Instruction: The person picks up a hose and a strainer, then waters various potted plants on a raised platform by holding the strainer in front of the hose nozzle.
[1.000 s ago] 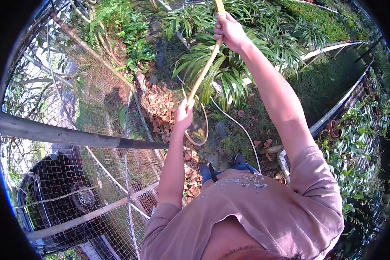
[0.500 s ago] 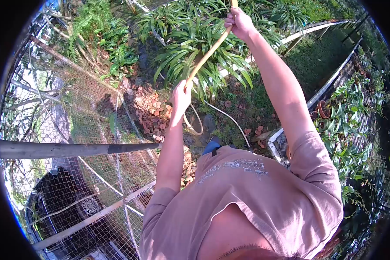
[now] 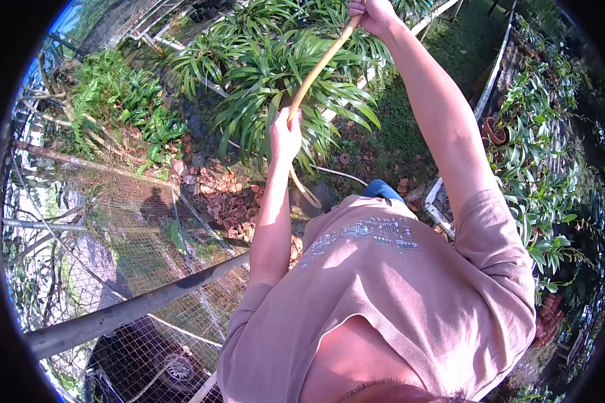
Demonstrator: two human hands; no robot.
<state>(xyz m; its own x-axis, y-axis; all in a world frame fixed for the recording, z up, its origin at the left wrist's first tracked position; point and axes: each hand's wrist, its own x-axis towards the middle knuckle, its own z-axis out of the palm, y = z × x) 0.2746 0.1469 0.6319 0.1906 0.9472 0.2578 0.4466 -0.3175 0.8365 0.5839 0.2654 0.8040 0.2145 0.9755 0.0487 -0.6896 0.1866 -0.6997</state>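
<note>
1. Yellow hose point(image 3: 323, 66) is arching over the leafy plant point(image 3: 255, 80); left hand point(image 3: 286, 139) is gripping it over the plant's lower leaves, right hand point(image 3: 375, 15) at the plant's upper right, partly cut off.
2. Likely trouble: leaves catching the hose if swinging low; slack below the plant possibly snagging the trouser leg point(image 3: 384, 191).
3. Wire fence point(image 3: 138, 232) is limiting room left of the plant; grass point(image 3: 444, 64) is lying open rightward.

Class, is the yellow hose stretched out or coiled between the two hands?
Stretched out: the hose runs in one gentle curve from the left hand to the right hand.
</note>
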